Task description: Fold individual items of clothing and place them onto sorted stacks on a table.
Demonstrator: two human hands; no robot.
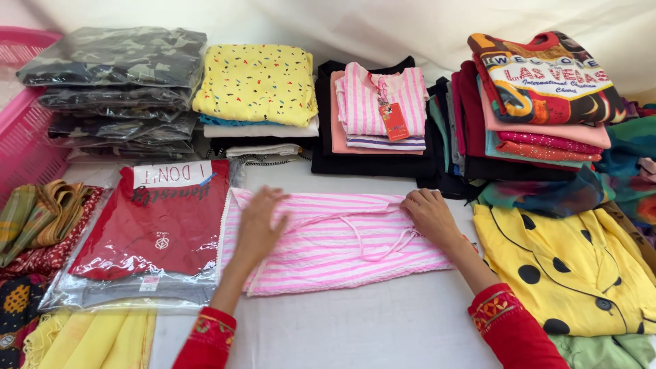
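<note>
Folded pink-and-white striped cotton garment (pixel 335 239) lies centre, near edge of white table (pixel 383 328). Left hand (pixel 260 229) is pressed flat, unclenched; right hand (pixel 429 215) pinches its right edge. Judged soft, light (best gripped at folds).

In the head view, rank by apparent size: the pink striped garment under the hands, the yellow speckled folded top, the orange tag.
1. Pink striped garment, largest.
2. Yellow speckled top; it lies farther from the camera, so this gap is unsure.
3. Orange tag, clearly smallest.
</note>
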